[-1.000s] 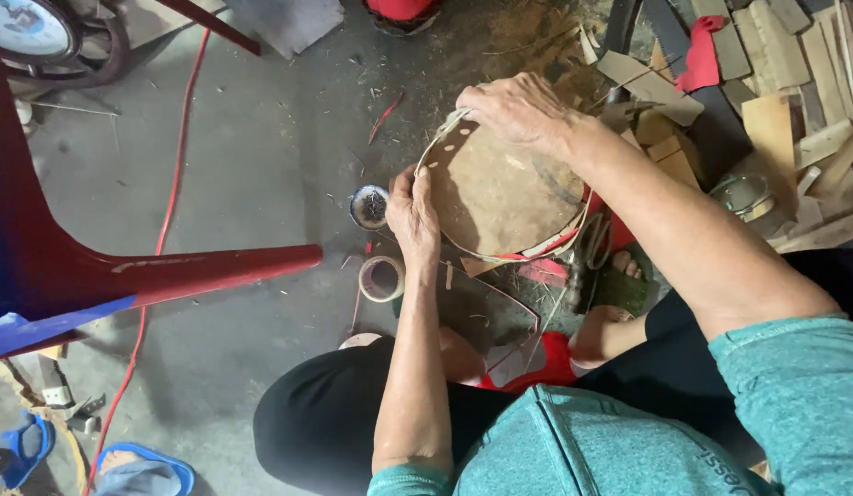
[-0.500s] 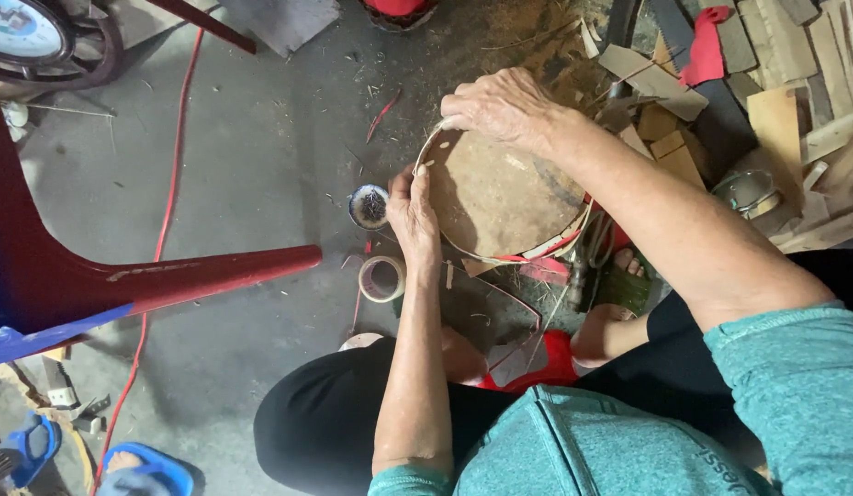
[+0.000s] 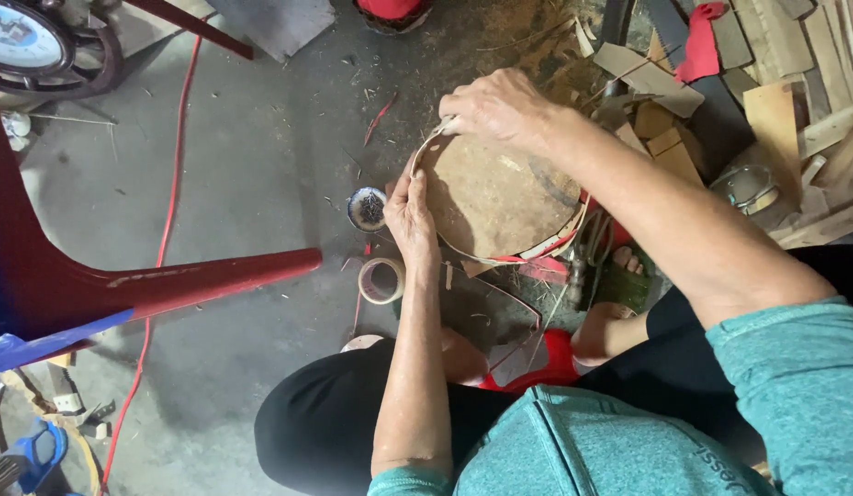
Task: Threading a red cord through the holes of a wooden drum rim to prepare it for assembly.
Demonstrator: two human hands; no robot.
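Right hand point(image 3: 500, 106) shifted, fingertips hidden

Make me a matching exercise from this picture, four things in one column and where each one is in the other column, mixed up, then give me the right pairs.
Things
1. round brown wooden disc with a thin pale strip around its rim
2. roll of pale tape
3. thin red cable
4. small round tin of dark nails

Places
A. running along the grey floor, past the red leg
B. on the floor just left of the left hand
C. between both hands, the right hand on its top edge
D. on the floor below the tin

Pairs: 1-C, 2-D, 3-A, 4-B
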